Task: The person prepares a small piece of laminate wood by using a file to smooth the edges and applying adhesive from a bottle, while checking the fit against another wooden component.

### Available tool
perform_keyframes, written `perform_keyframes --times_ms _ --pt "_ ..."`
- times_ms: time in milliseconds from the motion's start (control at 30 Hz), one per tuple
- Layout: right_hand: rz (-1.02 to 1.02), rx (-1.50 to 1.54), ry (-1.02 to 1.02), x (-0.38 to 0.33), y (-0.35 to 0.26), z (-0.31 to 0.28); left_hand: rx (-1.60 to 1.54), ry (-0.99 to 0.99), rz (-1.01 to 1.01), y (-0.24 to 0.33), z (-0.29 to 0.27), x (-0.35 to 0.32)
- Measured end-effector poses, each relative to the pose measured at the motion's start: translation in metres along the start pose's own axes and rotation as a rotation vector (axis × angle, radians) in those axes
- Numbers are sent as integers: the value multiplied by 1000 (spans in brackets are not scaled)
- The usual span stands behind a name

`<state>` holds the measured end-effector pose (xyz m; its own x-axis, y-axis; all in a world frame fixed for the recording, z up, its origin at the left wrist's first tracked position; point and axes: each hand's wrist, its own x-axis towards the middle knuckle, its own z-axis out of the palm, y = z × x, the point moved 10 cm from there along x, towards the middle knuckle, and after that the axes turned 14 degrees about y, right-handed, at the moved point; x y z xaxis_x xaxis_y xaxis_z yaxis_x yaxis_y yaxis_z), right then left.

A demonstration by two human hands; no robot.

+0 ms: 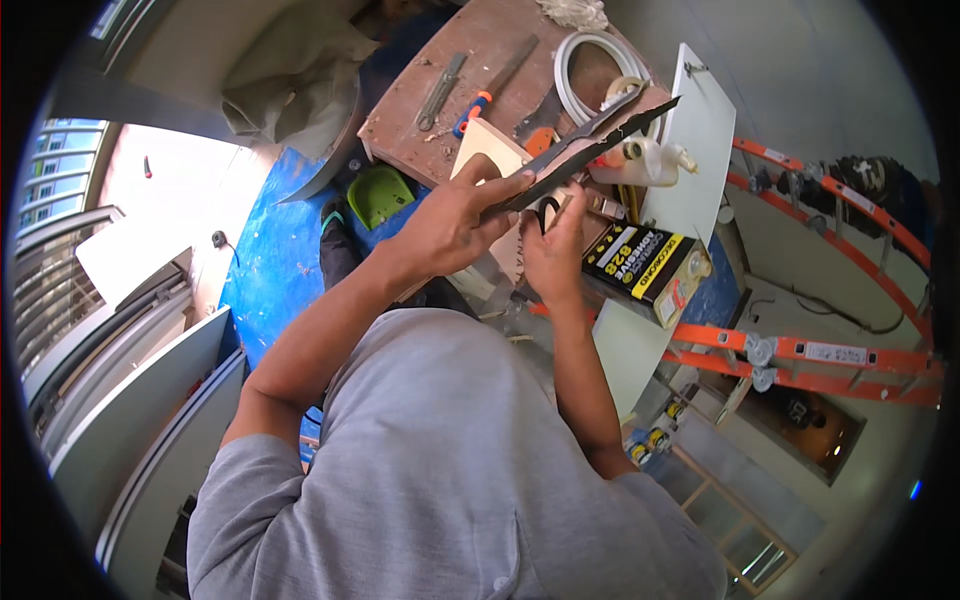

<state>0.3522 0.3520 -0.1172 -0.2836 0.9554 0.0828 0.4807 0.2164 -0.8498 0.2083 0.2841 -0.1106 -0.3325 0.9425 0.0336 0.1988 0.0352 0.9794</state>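
Note:
A long dark strip with a ragged, pale brown inner face [585, 150] slants up to the right over the workbench. My left hand [452, 215] pinches its lower end between thumb and fingers. Close under the strip, my right hand [557, 245] is closed around scissors with a black loop handle [547, 208]; their blades are hidden. Behind the strip lies a pale board [487, 146]. Just right of my right hand stands a black and yellow adhesive can [640, 262]. A whitish plastic bottle [650, 165] lies beyond the strip.
The brown workbench [400, 120] holds an orange-and-blue-handled saw [490, 88], a grey metal tool [440, 92] and a white coil [563, 75]. A green dustpan [380, 196] rests on blue floor sheeting [270, 270]. Orange ladders [800, 348] stand right; panels [150, 400] lean left.

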Motion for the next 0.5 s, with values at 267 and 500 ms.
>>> perform_keyframes --times_ms 267,500 --pt "-51 17 -54 8 3 10 46 53 37 -29 -10 11" --pt "-41 110 -60 5 -5 5 -39 167 -270 -116 -31 21"
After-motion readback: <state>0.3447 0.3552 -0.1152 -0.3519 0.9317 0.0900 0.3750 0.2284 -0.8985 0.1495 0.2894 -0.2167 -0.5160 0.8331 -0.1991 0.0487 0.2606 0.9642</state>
